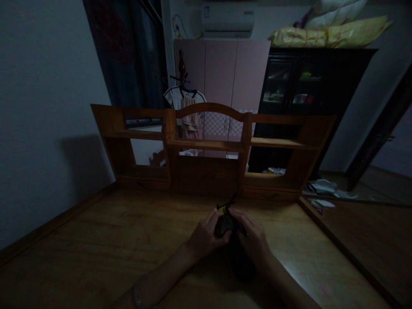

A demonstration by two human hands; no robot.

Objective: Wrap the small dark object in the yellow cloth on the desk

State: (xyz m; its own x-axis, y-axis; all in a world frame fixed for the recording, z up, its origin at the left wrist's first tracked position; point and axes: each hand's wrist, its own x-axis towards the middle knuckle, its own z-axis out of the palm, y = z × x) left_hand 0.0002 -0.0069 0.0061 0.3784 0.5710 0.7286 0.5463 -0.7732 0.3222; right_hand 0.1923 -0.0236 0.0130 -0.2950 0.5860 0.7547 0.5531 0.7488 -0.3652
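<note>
I am looking through the head camera into a dim room, and I am keeping both hands together just below and right of the middle of the frame. My bare left hand (pixel 206 234) is curling around the upper part of a dark, elongated, soft-looking object (pixel 240 262), its fingers bending and its thumb pressing near the top. My bare right hand (pixel 255 238) is gripping the same object from the other side, its fingertips meeting near the top end, so both hands are standing narrow around it. A small yellow-green patch (pixel 222 209) is showing between the fingertips, and a thin dark strip (pixel 232 199) is poking up beside it. The object's lower end is slanting down toward the bottom of the frame, between my forearms; I cannot tell whether it is touching the light-brown wooden table (pixel 144 227) beneath. Across the centre of the frame, a brown wooden shelf unit with an arched middle (pixel 209 146) is standing along the table's far edge. Behind it, a tall pale-pink wardrobe (pixel 220 73) is rising toward a white wall-mounted air conditioner (pixel 229 18) at the top. In the upper right, yellow plastic-looking bundles (pixel 299 37) are resting on a black glass-doored cabinet (pixel 344 86).
</note>
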